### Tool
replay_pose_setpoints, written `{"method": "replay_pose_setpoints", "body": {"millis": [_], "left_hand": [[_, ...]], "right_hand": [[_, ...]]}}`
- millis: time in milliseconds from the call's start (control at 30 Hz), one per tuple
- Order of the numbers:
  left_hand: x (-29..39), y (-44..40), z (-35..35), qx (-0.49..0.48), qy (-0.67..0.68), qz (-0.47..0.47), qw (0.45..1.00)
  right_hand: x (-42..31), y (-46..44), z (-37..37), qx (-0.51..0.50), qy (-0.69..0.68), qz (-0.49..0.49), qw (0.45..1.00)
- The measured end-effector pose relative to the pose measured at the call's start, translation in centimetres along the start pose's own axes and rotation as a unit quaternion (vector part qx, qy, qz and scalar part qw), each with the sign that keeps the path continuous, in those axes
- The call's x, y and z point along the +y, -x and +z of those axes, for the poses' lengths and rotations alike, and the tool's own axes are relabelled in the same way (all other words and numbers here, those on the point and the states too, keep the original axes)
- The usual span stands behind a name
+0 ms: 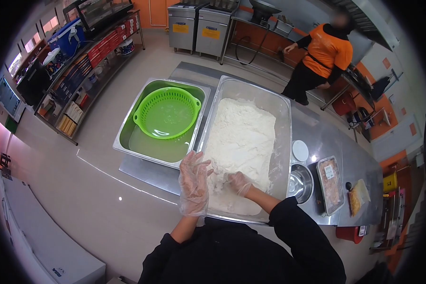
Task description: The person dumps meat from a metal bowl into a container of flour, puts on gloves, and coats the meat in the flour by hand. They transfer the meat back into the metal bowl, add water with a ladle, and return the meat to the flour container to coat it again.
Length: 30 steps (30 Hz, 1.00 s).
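A deep metal tray (282, 142) holds white flour (244, 137). My left hand (194, 182), in a clear plastic glove, is raised over the tray's near left edge, palm up, its fingers apart and slightly curled. Low in the flour at the near part of the tray is my right hand (239, 183), also gloved; its fingers are bent, and their tips are blurred against floury lumps. Left of the tray, a green colander (168, 113) sits in a second metal tray (120, 137) with cloudy liquid.
On the steel table (322, 137) at right are a white lid (300, 150), a metal bowl (300, 182), a packed tray of meat (330, 184) and a bag of yellow food (357, 199). Another person (324, 54) in an orange shirt stands beyond the table.
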<state>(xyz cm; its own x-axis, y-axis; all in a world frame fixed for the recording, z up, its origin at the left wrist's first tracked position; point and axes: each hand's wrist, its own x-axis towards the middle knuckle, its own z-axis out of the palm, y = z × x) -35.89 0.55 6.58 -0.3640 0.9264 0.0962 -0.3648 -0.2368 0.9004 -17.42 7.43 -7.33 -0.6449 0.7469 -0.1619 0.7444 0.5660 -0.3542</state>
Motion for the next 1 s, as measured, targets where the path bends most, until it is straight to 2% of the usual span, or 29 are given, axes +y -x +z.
{"method": "replay_pose_setpoints", "body": {"millis": [33, 133, 233, 333, 367, 500, 700, 900, 1000], "left_hand": [[0.0, 0.0, 0.0, 0.010, 0.007, 0.003, 1.000], [-0.2, 0.0, -0.2, 0.028, 0.021, 0.008, 0.999], [-0.3, -0.1, -0.1, 0.036, 0.029, 0.004, 0.999], [-0.4, -0.1, -0.2, 0.031, 0.023, 0.009, 0.999], [-0.5, -0.2, -0.2, 0.028, 0.019, 0.012, 0.999], [-0.4, -0.1, 0.0, 0.043, 0.025, 0.015, 0.999], [0.1, -0.1, 0.0, 0.041, 0.014, 0.007, 0.999], [0.1, -0.3, -0.1, 0.030, 0.011, 0.010, 0.999], [0.2, -0.2, -0.1, 0.028, 0.016, 0.005, 0.999]], "right_hand": [[-1.3, 0.0, -2.3, 0.002, -0.005, -0.027, 1.000], [-4.3, 0.3, -6.9, -0.130, 0.081, 0.047, 0.987], [-4.4, 0.0, -5.5, -0.052, 0.137, -0.071, 0.987], [-5.4, -1.2, -0.8, 0.085, 0.048, -0.107, 0.989], [-4.6, -1.4, 1.6, 0.085, 0.146, -0.088, 0.982], [-2.4, -2.4, 2.3, -0.012, 0.069, -0.009, 0.998], [-6.4, -1.0, -9.7, -0.156, 0.040, 0.170, 0.972], [-1.8, -3.2, -7.8, -0.075, 0.045, 0.081, 0.993], [-2.0, -2.5, -1.9, -0.068, 0.073, -0.108, 0.989]]}}
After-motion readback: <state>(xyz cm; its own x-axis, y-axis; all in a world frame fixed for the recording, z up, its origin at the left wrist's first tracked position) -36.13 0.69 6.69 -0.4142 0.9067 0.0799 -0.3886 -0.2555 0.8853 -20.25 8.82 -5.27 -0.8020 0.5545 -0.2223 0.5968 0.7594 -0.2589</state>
